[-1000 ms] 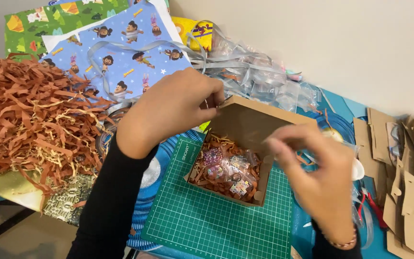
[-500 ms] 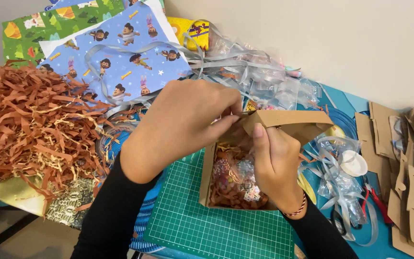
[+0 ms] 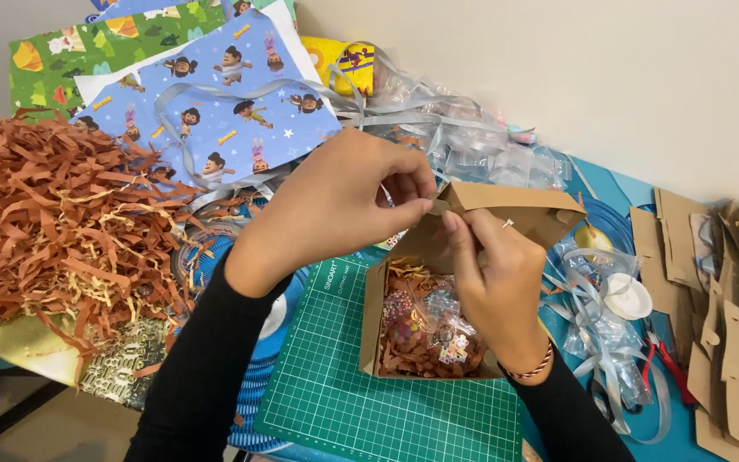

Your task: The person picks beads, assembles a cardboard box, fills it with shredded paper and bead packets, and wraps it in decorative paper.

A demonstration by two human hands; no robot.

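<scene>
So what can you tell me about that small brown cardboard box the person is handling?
The small brown cardboard box looks like plain kraft card, roughly square, open at the top with its lid flap raised at the far side. It sits on the green gridded cutting mat. Inside lie orange-brown shredded paper and clear packets of small colourful items. The left hand and right hand both pinch the flap's near edge.
</scene>
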